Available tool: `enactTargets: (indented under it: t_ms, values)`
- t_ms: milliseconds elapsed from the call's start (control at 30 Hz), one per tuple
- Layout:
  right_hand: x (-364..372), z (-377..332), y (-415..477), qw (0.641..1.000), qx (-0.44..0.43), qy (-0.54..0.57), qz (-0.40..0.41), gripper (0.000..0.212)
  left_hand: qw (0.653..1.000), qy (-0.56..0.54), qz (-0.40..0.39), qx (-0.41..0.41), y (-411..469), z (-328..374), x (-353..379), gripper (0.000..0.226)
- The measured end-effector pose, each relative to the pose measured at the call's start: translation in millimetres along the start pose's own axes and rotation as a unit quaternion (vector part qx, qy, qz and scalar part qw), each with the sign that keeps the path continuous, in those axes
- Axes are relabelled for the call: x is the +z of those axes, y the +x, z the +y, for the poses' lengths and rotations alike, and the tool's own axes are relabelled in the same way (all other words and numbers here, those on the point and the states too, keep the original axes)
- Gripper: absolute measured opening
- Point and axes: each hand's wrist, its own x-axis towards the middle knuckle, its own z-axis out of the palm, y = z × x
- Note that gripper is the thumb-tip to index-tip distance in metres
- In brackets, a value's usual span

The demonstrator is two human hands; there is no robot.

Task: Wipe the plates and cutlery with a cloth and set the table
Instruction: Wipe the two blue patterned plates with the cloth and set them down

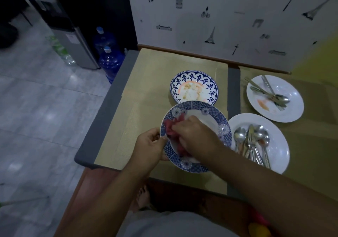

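My left hand (151, 145) gripped the rim of the blue-rimmed plate (223, 133) at the near edge of the desk (146, 83); my right hand (193, 136) clutched the red cloth (171, 127), pressed into its well. Just right, the cutlery (252, 143) lay heaped, seemingly unwiped. Farther back, the floral plate (193, 88) and the white plate (292, 97) showed stains, so most work remained and nothing was set.

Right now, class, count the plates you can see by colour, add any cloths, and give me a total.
Blue-patterned plates: 2
Plain white plates: 2
Red cloth: 1
Total: 5
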Motion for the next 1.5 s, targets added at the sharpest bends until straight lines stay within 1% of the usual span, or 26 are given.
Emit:
enactTargets:
  t_ms: [67, 133, 167, 233, 267, 333, 367, 400, 433, 500, 567, 600, 667, 733, 800, 867, 933, 1033, 1167, 1233, 1267, 1300, 1400, 1433, 1467, 1500]
  values:
    - [-9, 6, 11, 0.998, 0.036, -0.019, 0.042, 0.021, 1.0, -0.003, 0.018, 0.009, 1, -2, -2, 0.017]
    - [-24, 17, 12, 0.992, 0.102, -0.036, 0.072, 0.022, 0.999, -0.006, 0.041, 0.018, 4, -2, -6, 0.017]
    - [-28, 22, 6, 0.988, 0.135, -0.046, 0.058, 0.024, 0.999, -0.008, 0.047, 0.019, 5, -1, -7, 0.017]
    - [-30, 25, -10, 0.986, 0.162, -0.046, 0.003, 0.029, 0.999, -0.008, 0.046, 0.018, 7, 1, -6, 0.016]
    - [-25, 21, -18, 0.987, 0.15, -0.041, -0.025, 0.031, 0.999, -0.006, 0.04, 0.017, 7, 2, -5, 0.016]
    - [-12, 3, -27, 0.996, 0.08, -0.009, -0.038, 0.023, 1.0, -0.003, 0.024, 0.009, 7, 3, -1, 0.017]
    - [-3, -2, -25, 0.999, 0.036, 0.001, -0.027, 0.021, 1.0, -0.002, 0.016, 0.005, 6, 2, 1, 0.018]
    - [3, -5, -17, 1.0, 0.005, 0.012, -0.006, 0.024, 1.0, -0.003, 0.009, 0.003, 5, 1, 2, 0.019]
    - [2, -4, -6, 1.0, 0.0, 0.019, 0.007, 0.027, 1.0, -0.005, 0.006, 0.003, 3, -1, 1, 0.019]
    - [-7, 7, 12, 0.999, 0.026, 0.001, 0.046, 0.025, 1.0, -0.007, 0.014, 0.005, 2, -5, -1, 0.018]
    - [-16, 28, 19, 0.992, 0.088, -0.012, 0.085, 0.022, 0.999, -0.013, 0.039, 0.009, 3, -5, -5, 0.017]
    - [-19, 36, 16, 0.99, 0.112, -0.016, 0.086, 0.021, 0.998, -0.018, 0.052, 0.012, 5, -4, -7, 0.016]
    - [-16, 43, 0, 0.988, 0.138, -0.022, 0.059, 0.023, 0.998, -0.019, 0.063, 0.022, 10, 1, -9, 0.016]
    - [-3, 40, -15, 0.99, 0.14, -0.023, 0.018, 0.025, 0.998, -0.006, 0.061, 0.027, 12, 5, -8, 0.017]
    - [8, 28, -21, 0.99, 0.138, 0.016, -0.005, 0.023, 0.998, 0.008, 0.057, 0.018, 12, 5, -4, 0.018]
    - [15, 10, -14, 0.991, 0.116, 0.073, 0.0, 0.02, 0.999, 0.015, 0.048, 0.012, 10, 3, 0, 0.018]
    - [17, -5, -6, 0.991, 0.079, 0.105, 0.015, 0.024, 0.999, 0.015, 0.045, 0.009, 10, 1, 2, 0.017]
    - [11, 3, -6, 0.99, 0.03, 0.141, 0.007, 0.024, 0.998, -0.008, 0.057, -0.002, 13, 1, -5, 0.017]
    - [0, 32, -19, 0.994, 0.019, 0.103, -0.036, 0.019, 0.998, -0.004, 0.069, -0.002, 20, 5, -12, 0.016]
    - [-5, 34, -24, 0.996, -0.009, 0.08, -0.047, 0.016, 0.998, -0.006, 0.063, -0.006, 22, 7, -13, 0.017]
    - [-6, 34, -26, 0.996, -0.021, 0.07, -0.055, 0.018, 0.998, -0.007, 0.059, -0.01, 23, 8, -14, 0.018]
    - [-9, 35, -30, 0.995, -0.035, 0.063, -0.068, 0.027, 0.998, -0.007, 0.057, -0.015, 23, 10, -16, 0.018]
    - [-14, 42, -38, 0.99, -0.074, 0.043, -0.112, 0.075, 0.998, -0.006, 0.049, -0.029, 25, 16, -21, 0.019]
    - [-13, 44, -39, 0.99, -0.089, 0.03, -0.108, 0.08, 0.998, -0.006, 0.044, -0.033, 26, 18, -23, 0.02]
    - [-11, 46, -38, 0.99, -0.105, 0.019, -0.091, 0.076, 0.999, -0.006, 0.039, -0.037, 27, 21, -24, 0.02]
    - [-8, 46, -36, 0.991, -0.122, 0.006, -0.062, 0.066, 0.998, -0.006, 0.036, -0.041, 28, 23, -24, 0.021]
